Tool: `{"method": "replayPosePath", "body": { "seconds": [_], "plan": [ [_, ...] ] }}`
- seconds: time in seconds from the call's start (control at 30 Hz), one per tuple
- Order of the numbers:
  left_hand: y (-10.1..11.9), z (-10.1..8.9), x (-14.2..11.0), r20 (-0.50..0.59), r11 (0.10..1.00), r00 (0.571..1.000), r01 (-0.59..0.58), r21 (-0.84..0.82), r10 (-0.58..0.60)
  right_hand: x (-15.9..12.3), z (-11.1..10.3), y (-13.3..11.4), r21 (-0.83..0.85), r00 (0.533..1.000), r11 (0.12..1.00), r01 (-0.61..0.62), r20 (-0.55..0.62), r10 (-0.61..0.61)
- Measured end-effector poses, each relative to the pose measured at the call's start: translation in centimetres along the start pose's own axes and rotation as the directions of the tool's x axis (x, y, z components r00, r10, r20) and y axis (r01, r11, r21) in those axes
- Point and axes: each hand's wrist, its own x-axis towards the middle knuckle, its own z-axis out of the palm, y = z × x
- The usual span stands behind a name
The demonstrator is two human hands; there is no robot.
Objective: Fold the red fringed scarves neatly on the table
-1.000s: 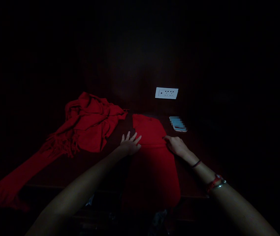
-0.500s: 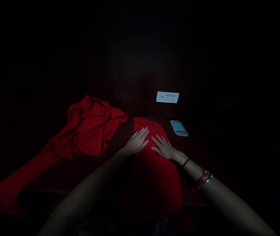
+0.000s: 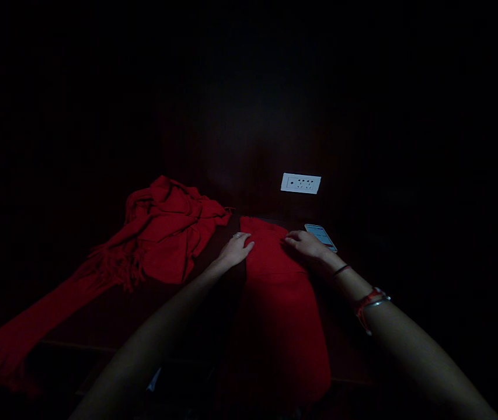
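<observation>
1. Sprawling toward 8 o'clock in view, a fringed red heap [image 3: 174, 227].
2. Lying at 5 o'clock, a folded cloth [image 3: 286, 309], likely light, soft and hard to damage; opposite edges look the surest hold, gathering all layers.
3. Flanking its far end, the left hand [image 3: 236, 250] at the cloth's 10 o'clock, the right hand [image 3: 307, 242] toward 1; pinching or loose, one cannot tell.
4. Resting just beyond the right hand, a phone [image 3: 322, 235].

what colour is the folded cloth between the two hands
The cloth is plain red, seen best in the head view, though its lower part is in shadow.
</observation>
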Motion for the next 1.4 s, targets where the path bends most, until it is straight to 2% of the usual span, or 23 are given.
{"method": "replayPosePath", "body": {
  "seconds": [0.03,0.1,0.17,0.27,0.3,0.37,0.47,0.63,0.77,0.83,0.9,0.97,1.03,1.1,1.27,1.4],
  "plan": [
    [-0.4,-0.2,0.9,-0.034,0.992,0.991,0.125,-0.032,-0.126,0.9,-0.1,0.3,0.002,0.998,0.998,-0.062,-0.021,0.062],
    [-1.4,-0.4,2.6,-0.035,0.938,0.939,0.338,-0.079,-0.342,2.7,0.0,0.7,0.006,0.989,0.990,-0.144,-0.040,0.144],
    [-2.1,-0.4,4.3,-0.018,0.897,0.901,0.430,-0.102,-0.434,4.1,0.9,0.6,0.009,0.988,0.992,-0.130,-0.080,0.130],
    [-2.7,0.1,6.2,-0.012,0.881,0.889,0.452,-0.140,-0.459,4.7,3.2,-0.3,-0.019,0.994,1.000,0.015,-0.108,-0.017],
    [-2.8,0.3,6.7,-0.014,0.880,0.889,0.449,-0.157,-0.457,4.5,4.1,-0.7,-0.040,0.996,0.998,0.056,-0.067,-0.059],
    [-3.1,0.6,7.2,-0.031,0.882,0.897,0.428,-0.198,-0.442,3.4,5.7,-1.4,-0.102,0.996,0.992,0.072,0.055,-0.067],
    [-3.8,0.8,7.1,-0.043,0.878,0.908,0.390,-0.276,-0.417,1.2,7.1,-2.0,-0.147,0.990,0.985,0.094,0.120,-0.077],
    [-5.6,0.3,5.5,0.068,0.863,0.917,0.394,-0.316,-0.393,-1.9,7.0,-2.1,-0.102,0.970,0.976,0.192,0.171,-0.173],
    [-5.8,-0.6,5.2,0.095,0.871,0.909,0.417,-0.259,-0.406,-1.9,5.8,-2.4,-0.036,0.966,0.984,0.175,0.200,-0.164],
    [-5.3,-0.9,5.2,0.052,0.879,0.904,0.425,-0.216,-0.424,-0.5,4.6,-2.5,0.004,0.967,0.977,0.213,0.146,-0.211],
    [-4.5,-1.1,5.2,0.013,0.893,0.902,0.430,-0.132,-0.432,1.6,3.2,-2.4,0.000,0.974,0.974,0.226,0.014,-0.226],
    [-3.8,-1.0,5.0,0.019,0.894,0.895,0.447,-0.032,-0.446,4.2,2.3,-2.2,-0.055,0.988,0.990,0.133,-0.076,-0.137],
    [-3.6,-0.7,4.8,0.039,0.884,0.883,0.467,0.031,-0.468,6.8,2.1,-1.9,-0.113,0.999,0.993,0.026,-0.028,-0.029],
    [-3.8,-0.4,4.7,0.035,0.880,0.880,0.473,0.028,-0.474,9.1,2.7,-1.7,-0.149,0.998,0.988,-0.028,0.052,0.037],
    [-5.4,0.3,5.3,0.028,0.899,0.900,0.436,-0.040,-0.435,12.8,5.1,-1.8,-0.154,0.987,0.987,-0.053,0.143,0.075],
    [-6.1,0.7,5.8,0.020,0.902,0.905,0.425,-0.074,-0.424,13.9,5.2,-1.6,-0.132,0.979,0.988,-0.075,0.180,0.099]
  ]
}}
